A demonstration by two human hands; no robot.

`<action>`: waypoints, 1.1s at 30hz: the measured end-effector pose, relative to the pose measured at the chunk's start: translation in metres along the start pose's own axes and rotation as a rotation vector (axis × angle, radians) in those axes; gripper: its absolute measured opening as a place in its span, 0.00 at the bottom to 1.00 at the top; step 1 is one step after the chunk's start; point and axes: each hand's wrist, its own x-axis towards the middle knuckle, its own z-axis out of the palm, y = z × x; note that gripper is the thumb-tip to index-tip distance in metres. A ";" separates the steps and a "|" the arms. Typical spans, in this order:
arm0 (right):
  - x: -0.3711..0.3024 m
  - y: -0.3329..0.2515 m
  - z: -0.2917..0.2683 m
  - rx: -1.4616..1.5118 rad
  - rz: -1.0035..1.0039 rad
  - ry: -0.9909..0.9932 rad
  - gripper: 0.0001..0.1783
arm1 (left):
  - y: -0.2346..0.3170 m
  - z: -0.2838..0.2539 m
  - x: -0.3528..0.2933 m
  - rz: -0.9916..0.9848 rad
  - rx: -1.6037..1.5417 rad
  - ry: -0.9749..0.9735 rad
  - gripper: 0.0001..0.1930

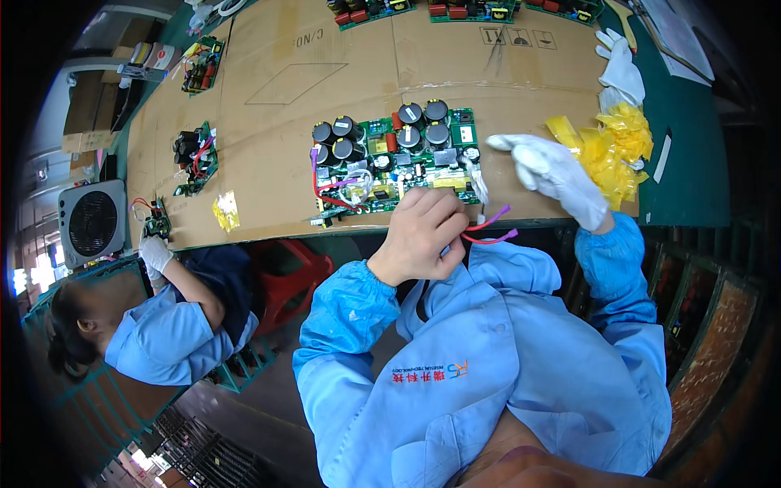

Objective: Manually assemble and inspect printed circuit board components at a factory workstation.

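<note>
A green circuit board [419, 172] with several black round capacitors lies on the cardboard in front of me. My left hand [421, 236] is bare and closed at the board's front edge. Two red wires with purple ends [492, 237] come out at its fingers, which appear to pinch them; the grip itself is partly hidden. My right hand [557, 175], in a white glove, hovers right of the board with its index finger stretched toward it and nothing visible in it. A white cable bundle [477, 180] hangs off the board's right side between the hands.
Crumpled yellow tape [616, 154] and a spare white glove [622, 71] lie on the right. More boards [472, 10] stand along the far edge and a few [195, 159] on the left. A co-worker's gloved hand [154, 252] touches a small board near a fan [92, 224].
</note>
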 end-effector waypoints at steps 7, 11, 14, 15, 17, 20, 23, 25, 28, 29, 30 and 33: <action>-0.028 0.023 0.006 -0.323 -0.009 0.048 0.26 | 0.011 0.021 -0.004 -0.032 0.362 -0.043 0.16; -0.021 -0.002 0.010 -0.106 0.173 -0.085 0.30 | 0.022 0.019 0.000 -0.113 0.313 -0.060 0.24; -0.001 0.003 0.008 -0.098 -0.009 -0.205 0.35 | 0.023 0.019 -0.005 -0.060 0.207 0.018 0.21; 0.008 0.001 0.011 0.105 0.268 -0.234 0.37 | 0.020 0.022 -0.008 -0.030 0.181 0.060 0.19; 0.025 0.003 0.016 0.514 0.340 -0.281 0.38 | 0.018 0.024 -0.016 0.003 0.148 0.099 0.17; 0.048 -0.003 0.011 1.067 0.308 -0.302 0.39 | 0.020 0.029 -0.026 -0.005 0.212 0.132 0.16; 0.052 -0.006 0.003 1.070 0.147 -0.140 0.38 | 0.024 0.034 -0.016 -0.093 0.348 0.104 0.19; 0.042 -0.005 0.004 0.844 0.138 -0.083 0.38 | 0.020 0.037 -0.005 -0.168 0.410 0.050 0.22; 0.005 -0.011 0.004 0.351 0.130 -0.009 0.36 | 0.017 0.041 -0.001 -0.213 0.512 -0.005 0.26; -0.006 -0.011 0.005 0.153 0.144 0.053 0.37 | 0.018 0.039 -0.002 -0.215 0.539 -0.052 0.26; -0.014 -0.010 0.003 -0.043 0.156 0.114 0.37 | 0.019 0.039 -0.002 -0.209 0.537 -0.053 0.26; -0.022 0.025 0.003 -0.600 -0.140 0.243 0.22 | 0.017 0.041 -0.003 -0.187 0.527 -0.060 0.26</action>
